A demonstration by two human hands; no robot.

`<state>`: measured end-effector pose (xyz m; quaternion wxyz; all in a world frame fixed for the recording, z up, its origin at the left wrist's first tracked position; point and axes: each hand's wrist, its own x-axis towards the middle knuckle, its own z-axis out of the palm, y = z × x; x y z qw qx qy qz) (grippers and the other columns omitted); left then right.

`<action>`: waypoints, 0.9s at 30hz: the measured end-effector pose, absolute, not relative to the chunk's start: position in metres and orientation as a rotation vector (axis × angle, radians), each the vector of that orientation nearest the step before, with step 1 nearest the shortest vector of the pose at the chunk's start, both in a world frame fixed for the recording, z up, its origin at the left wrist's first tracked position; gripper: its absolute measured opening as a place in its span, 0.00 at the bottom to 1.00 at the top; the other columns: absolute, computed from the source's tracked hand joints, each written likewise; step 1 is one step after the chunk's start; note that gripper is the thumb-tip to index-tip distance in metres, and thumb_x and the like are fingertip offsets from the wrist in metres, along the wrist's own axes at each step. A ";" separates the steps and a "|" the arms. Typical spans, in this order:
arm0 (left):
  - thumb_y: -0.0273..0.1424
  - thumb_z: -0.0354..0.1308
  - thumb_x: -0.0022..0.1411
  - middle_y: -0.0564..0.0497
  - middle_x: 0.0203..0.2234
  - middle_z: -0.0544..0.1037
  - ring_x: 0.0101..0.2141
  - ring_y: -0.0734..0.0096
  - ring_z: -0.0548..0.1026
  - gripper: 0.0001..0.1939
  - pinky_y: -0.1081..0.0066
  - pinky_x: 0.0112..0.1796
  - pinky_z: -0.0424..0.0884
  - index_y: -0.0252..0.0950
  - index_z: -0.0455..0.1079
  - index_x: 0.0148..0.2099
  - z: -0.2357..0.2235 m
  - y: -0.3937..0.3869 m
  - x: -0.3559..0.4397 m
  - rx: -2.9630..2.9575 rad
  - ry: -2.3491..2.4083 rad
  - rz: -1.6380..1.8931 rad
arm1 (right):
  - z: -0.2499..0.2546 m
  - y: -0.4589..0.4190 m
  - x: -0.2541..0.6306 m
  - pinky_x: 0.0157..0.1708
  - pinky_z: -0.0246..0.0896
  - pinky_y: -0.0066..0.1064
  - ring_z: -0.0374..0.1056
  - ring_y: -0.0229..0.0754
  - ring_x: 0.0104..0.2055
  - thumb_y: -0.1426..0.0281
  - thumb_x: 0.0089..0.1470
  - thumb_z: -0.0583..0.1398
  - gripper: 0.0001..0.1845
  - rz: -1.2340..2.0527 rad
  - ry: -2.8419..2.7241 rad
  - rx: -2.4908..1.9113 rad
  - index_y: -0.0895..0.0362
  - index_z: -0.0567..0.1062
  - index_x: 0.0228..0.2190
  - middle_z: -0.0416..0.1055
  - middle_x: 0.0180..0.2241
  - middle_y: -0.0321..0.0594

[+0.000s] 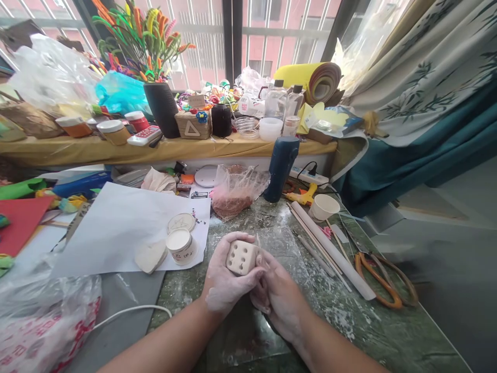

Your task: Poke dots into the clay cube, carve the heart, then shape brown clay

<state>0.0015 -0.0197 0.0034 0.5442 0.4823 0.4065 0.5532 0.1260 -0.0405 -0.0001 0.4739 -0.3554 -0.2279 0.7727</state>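
A white clay die (241, 258) with rounded edges rests in my hands above the table, its face with six round pits turned up toward me. My left hand (227, 274) is wrapped round it from the left and below, the thumb along its near edge. From the right, my right hand (275, 285) closes on the die's right side with curled fingers; some of them are hidden behind the left thumb. Pale powder coats both hands. Beneath them lies a clear plastic sheet (283, 248) on the dusty dark green tabletop.
Left of my hands are a small white jar (181, 246), a flat clay piece (150, 256) and white paper (116, 223). On the right lie a white rolling pin (332, 248), thin sticks and orange-handled scissors (378, 280). Behind stand a bagged clay lump (233, 199) and a blue bottle (280, 168).
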 end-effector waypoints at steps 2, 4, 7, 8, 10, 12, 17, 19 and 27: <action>0.37 0.76 0.51 0.46 0.47 0.79 0.48 0.57 0.76 0.27 0.65 0.48 0.73 0.40 0.70 0.51 0.003 -0.017 0.001 1.063 0.926 1.331 | 0.002 -0.038 0.132 0.12 0.39 0.21 0.39 0.29 0.13 0.44 0.57 0.64 0.27 1.899 -0.592 -0.911 0.55 0.73 0.43 0.53 0.12 0.20; 0.37 0.75 0.53 0.47 0.44 0.80 0.47 0.59 0.77 0.26 0.66 0.47 0.74 0.40 0.70 0.51 0.002 -0.012 0.000 0.891 0.860 1.320 | 0.004 -0.031 0.143 0.13 0.42 0.23 0.40 0.30 0.13 0.44 0.60 0.60 0.28 1.880 -0.707 -1.030 0.55 0.74 0.44 0.55 0.13 0.22; 0.40 0.75 0.53 0.48 0.43 0.81 0.47 0.60 0.79 0.28 0.64 0.50 0.74 0.39 0.70 0.52 0.001 -0.003 -0.004 0.534 0.727 1.294 | 0.003 -0.014 0.169 0.20 0.59 0.29 0.61 0.37 0.19 0.49 0.62 0.58 0.26 1.528 -1.134 -1.374 0.55 0.75 0.52 0.75 0.26 0.36; 0.42 0.75 0.54 0.47 0.43 0.81 0.48 0.59 0.79 0.28 0.63 0.52 0.74 0.38 0.71 0.52 0.001 0.000 -0.006 0.424 0.683 1.287 | 0.000 -0.009 0.179 0.29 0.68 0.34 0.70 0.42 0.28 0.53 0.63 0.59 0.24 1.292 -1.306 -1.475 0.53 0.76 0.54 0.79 0.37 0.42; 0.49 0.71 0.56 0.45 0.43 0.81 0.48 0.58 0.79 0.29 0.62 0.54 0.74 0.34 0.72 0.51 0.003 0.005 -0.009 0.252 0.620 1.262 | -0.007 0.001 0.196 0.50 0.69 0.47 0.73 0.54 0.50 0.59 0.63 0.57 0.23 0.859 -1.596 -1.589 0.53 0.75 0.57 0.77 0.52 0.49; 0.54 0.65 0.61 0.43 0.42 0.81 0.46 0.59 0.81 0.29 0.61 0.53 0.75 0.33 0.73 0.49 0.005 0.008 -0.013 0.148 0.604 1.230 | -0.014 0.005 0.205 0.60 0.61 0.56 0.67 0.61 0.60 0.62 0.63 0.57 0.24 0.546 -1.750 -1.653 0.55 0.75 0.57 0.74 0.56 0.52; 0.55 0.61 0.64 0.46 0.34 0.81 0.39 0.61 0.81 0.26 0.64 0.44 0.78 0.35 0.74 0.42 0.009 0.004 -0.013 0.121 0.623 1.200 | -0.004 -0.015 0.181 0.64 0.58 0.57 0.63 0.59 0.64 0.63 0.65 0.56 0.24 0.314 -1.876 -1.425 0.54 0.72 0.60 0.71 0.59 0.52; 0.56 0.61 0.63 0.48 0.32 0.80 0.36 0.62 0.81 0.26 0.64 0.43 0.77 0.35 0.74 0.40 0.008 0.002 -0.012 0.144 0.599 1.203 | 0.007 -0.026 0.154 0.65 0.57 0.57 0.61 0.58 0.66 0.62 0.67 0.55 0.26 0.369 -1.929 -1.318 0.51 0.67 0.64 0.67 0.64 0.50; 0.57 0.56 0.66 0.41 0.50 0.80 0.53 0.50 0.78 0.33 0.55 0.57 0.70 0.36 0.69 0.59 0.002 0.001 -0.015 0.196 0.482 1.163 | 0.007 -0.011 0.089 0.65 0.54 0.58 0.63 0.63 0.65 0.55 0.62 0.60 0.32 0.480 -1.819 -1.447 0.58 0.69 0.62 0.70 0.61 0.56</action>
